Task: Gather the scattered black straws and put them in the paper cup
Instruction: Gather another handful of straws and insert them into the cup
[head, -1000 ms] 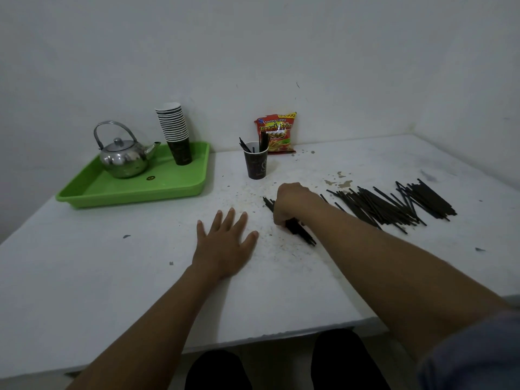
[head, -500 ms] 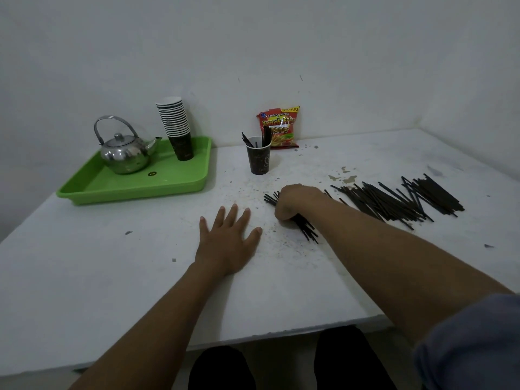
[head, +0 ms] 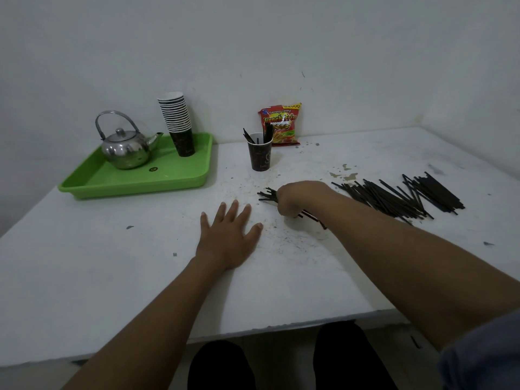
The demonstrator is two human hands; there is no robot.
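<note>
Since half a sec before, the right hand (head: 295, 199) had lifted a bit off the table (head: 112, 277) w/ its bundle of straws (head: 266, 194) — the ends fanned out past the knuckles toward the cup, and a few tails stuck out under the wrist on the near side. The fist was curled tight round that bundle. The left hand (head: 229, 240) hadn't budged: flat on the tabletop, palm down, fingers spread, holding nothing, just left of the right hand and not touching it.

The paper cup (head: 260, 154) stood upright beyond both hands, near the back wall, w/ several black straws already poking out of its rim. Behind it a red snack bag (head: 280, 123) leaned on the wall. Most of the scattered straws (head: 394, 197) lay in a loose heap to the right of the right forearm, a tighter batch at the far right end.

Off to the left — a green tray (head: 135, 181) w/ a metal kettle (head: 125, 149) and a stack of cups (head: 177, 125) on it, well apart from the hands. Tabletop was speckled w/ dark crumbs & a few stains.
</note>
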